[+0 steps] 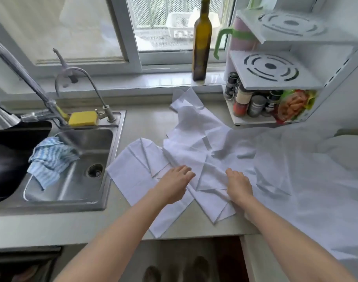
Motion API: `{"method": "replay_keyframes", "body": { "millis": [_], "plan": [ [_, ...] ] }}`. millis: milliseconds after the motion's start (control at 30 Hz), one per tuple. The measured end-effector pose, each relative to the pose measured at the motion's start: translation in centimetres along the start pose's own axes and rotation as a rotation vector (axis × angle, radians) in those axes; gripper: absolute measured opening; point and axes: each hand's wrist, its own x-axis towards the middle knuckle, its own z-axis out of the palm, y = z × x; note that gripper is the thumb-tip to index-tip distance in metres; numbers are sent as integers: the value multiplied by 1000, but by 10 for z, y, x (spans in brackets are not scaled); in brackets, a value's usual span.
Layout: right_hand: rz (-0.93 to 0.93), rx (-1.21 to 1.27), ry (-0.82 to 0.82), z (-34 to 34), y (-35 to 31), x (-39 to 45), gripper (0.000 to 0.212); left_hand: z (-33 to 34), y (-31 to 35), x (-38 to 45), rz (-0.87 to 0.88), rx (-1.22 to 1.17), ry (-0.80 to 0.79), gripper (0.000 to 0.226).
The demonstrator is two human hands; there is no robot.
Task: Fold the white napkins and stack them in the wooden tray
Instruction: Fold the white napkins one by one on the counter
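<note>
Overhead, from the head camera, two bare hands rest on a loose heap of white napkins (186, 147) spread across the pale counter (145, 123). How many napkins lie there cannot be told, since they overlap; at least four separate sheets show. The left hand (174, 185) lies palm down with fingers spread and flat, gripping nothing. The right hand (238, 185) also presses down, fingers slightly curled onto a napkin fold; whether it pinches the cloth I cannot tell. One napkin corner reaches the counter's front edge. Bare counter stays free between the heap and the sink (111, 159). Inside the sink lies one blue striped cloth (50, 157); one yellow sponge (82, 118) sits on its rim. One dark bottle (201, 43) stands on the windowsill. A white rack (275, 78) holds several spice jars.
</note>
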Motion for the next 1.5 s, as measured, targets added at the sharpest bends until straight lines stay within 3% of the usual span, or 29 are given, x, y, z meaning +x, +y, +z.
{"method": "replay_keyframes", "body": {
  "millis": [67, 167, 267, 467, 533, 667, 767, 833, 867, 967, 1033, 1067, 1167, 1233, 1267, 1333, 1400, 1500],
  "plan": [
    [25, 331, 50, -11, -2, -3, 10, 0, 0, 0, 11, -20, -12, 63],
    [-100, 776, 60, -47, -19, -9, 26, -7, -4, 0, 27, -175, 82, 82],
    [-227, 1028, 52, -98, -40, -19, 26, -22, -11, -6, 67, -323, 241, 88],
    [-218, 1348, -121, -157, -62, -34, 13, -57, -25, -14, 199, -158, 604, 89],
    [-204, 1400, -145, -163, -66, -37, 14, -68, -27, -14, 253, -92, 697, 73],
    [-223, 1257, -189, -171, -66, -44, 16, -86, -32, -21, 394, 45, 786, 7],
    [-240, 992, -194, -179, -58, -51, 46, -104, -41, -34, 476, -8, 794, 12],
    [-310, 829, -139, -184, -54, -53, 60, -116, -47, -45, 434, -122, 795, 19],
    [-364, 773, -115, -184, -54, -54, 55, -121, -49, -52, 404, -183, 769, 17],
    [-426, 613, -142, -190, -61, -56, 6, -127, -48, -72, 351, -364, 606, 10],
    [-387, 451, -252, -194, -62, -55, 11, -131, -50, -77, 307, -408, 431, 25],
    [-367, 370, -330, -196, -61, -54, 13, -132, -54, -79, 255, -396, 288, 36],
    [-328, 281, -575, -194, -66, -54, 16, -138, -72, -85, -33, -234, -342, 54],
    [-306, 251, -619, -185, -78, -52, 15, -139, -76, -83, -132, -44, -545, 53],
    [-299, 217, -586, -180, -85, -46, 14, -140, -77, -78, -157, 33, -513, 49],
    [-264, 104, -364, -173, -99, -27, 7, -148, -79, -62, -238, 108, -242, 30],
    [-188, -24, 52, -176, -108, -10, 11, -161, -82, -50, -315, 170, 119, 12],
    [-159, -79, 674, -192, -112, -3, 21, -178, -87, -53, -213, 379, 655, 17]
  ]
}}
